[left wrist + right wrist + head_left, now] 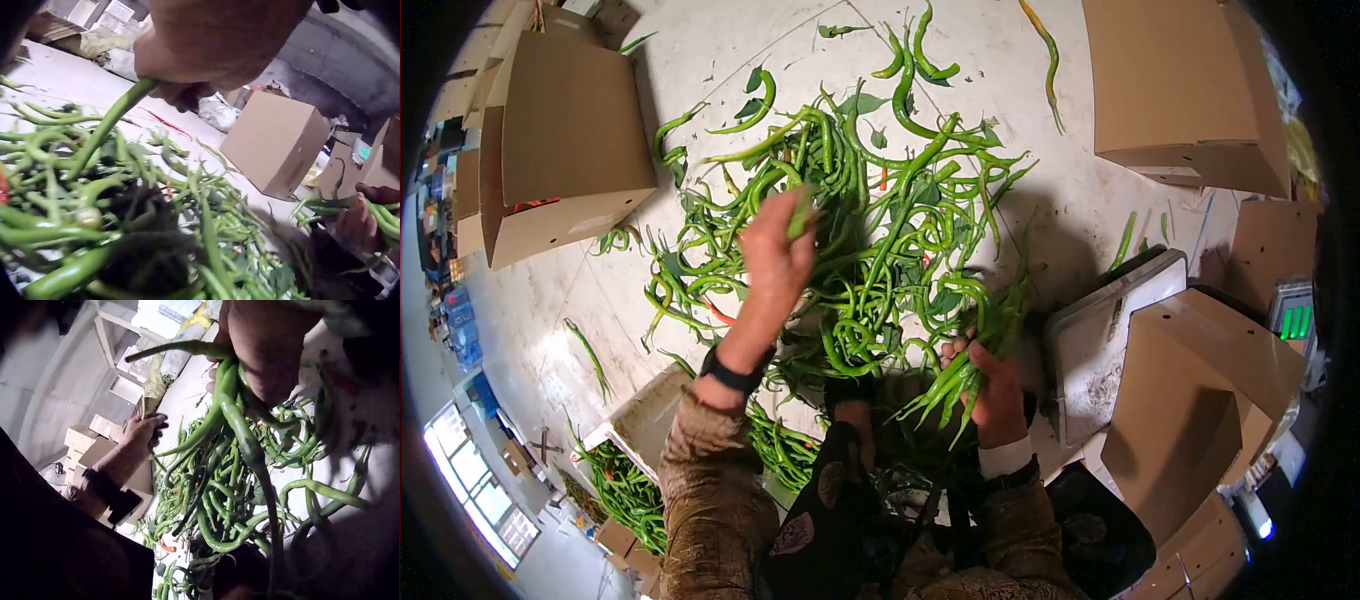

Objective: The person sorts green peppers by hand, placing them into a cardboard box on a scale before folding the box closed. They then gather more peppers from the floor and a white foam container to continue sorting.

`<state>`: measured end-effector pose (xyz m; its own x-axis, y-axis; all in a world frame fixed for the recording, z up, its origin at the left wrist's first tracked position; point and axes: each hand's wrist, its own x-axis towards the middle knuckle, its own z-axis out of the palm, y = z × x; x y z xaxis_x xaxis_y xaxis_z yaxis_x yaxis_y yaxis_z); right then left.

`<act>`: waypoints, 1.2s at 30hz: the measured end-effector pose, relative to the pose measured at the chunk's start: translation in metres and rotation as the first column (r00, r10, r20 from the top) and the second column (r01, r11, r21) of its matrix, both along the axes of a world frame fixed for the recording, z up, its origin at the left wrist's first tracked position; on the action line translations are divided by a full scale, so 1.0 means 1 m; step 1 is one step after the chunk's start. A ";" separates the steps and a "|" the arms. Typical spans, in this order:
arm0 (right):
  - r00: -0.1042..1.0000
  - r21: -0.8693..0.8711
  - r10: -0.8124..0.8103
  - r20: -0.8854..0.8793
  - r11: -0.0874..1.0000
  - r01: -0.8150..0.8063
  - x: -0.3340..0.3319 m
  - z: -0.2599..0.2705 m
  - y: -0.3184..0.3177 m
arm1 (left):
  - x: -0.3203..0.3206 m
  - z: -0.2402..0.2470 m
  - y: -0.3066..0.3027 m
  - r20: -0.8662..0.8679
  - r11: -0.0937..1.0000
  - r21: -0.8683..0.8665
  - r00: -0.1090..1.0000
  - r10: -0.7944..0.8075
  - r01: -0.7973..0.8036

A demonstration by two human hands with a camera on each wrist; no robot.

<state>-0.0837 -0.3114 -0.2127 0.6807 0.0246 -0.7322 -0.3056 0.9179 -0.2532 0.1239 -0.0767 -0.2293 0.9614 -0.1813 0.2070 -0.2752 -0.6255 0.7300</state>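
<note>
Above the loose heap of long green chili peppers (920,215), my left hand (780,245) pinches one green chili pepper (109,128), which points down toward the pile in the left wrist view. My right hand (997,388), lower and to the right, grips a bunch of green chili peppers (234,415). Their ends stick out on both sides of the fist and dangle over the heap in the right wrist view. Curved peppers, a few red ones and torn leaves lie mixed in the heap.
Cardboard boxes stand at the left (570,130) and upper right (1180,90). An open carton (1170,390) and a dirty white tray (1100,340) are at the right, near a scale with a green display (1296,322). A crate of peppers (625,490) stands lower left.
</note>
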 end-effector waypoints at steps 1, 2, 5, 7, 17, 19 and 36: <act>1.000 -0.009 0.015 -0.020 1.000 -0.015 0.000 0.001 0.000 | 0.009 0.006 -0.021 -0.014 0.994 0.054 0.996 -0.092 0.093; 1.000 -0.016 0.016 -0.015 1.000 -0.017 0.001 0.002 -0.001 | 0.023 0.006 -0.042 -0.046 0.987 0.061 0.988 -0.148 0.150; 0.994 -0.085 0.024 -0.102 0.996 -0.033 -0.002 0.004 -0.003 | 0.072 -0.043 -0.094 0.077 0.944 0.292 0.979 -0.186 0.156; 0.993 -0.247 0.089 -0.076 0.963 -0.105 -0.007 0.000 -0.004 | 0.095 -0.073 -0.104 0.045 0.879 0.441 0.974 -0.224 0.182; 0.993 -0.057 -0.002 -0.116 0.998 -0.005 -0.005 -0.004 -0.008 | 0.081 -0.038 -0.068 0.175 0.949 0.218 0.947 -0.268 0.228; 0.993 -0.051 0.010 -0.114 0.999 -0.016 -0.005 -0.005 -0.005 | 0.067 -0.019 -0.058 0.085 0.928 0.286 0.958 -0.274 0.240; 0.987 -0.065 -0.088 -0.136 0.995 0.080 0.003 0.013 -0.002 | 0.036 0.118 -0.062 -0.511 0.333 -0.858 0.600 -0.616 -0.391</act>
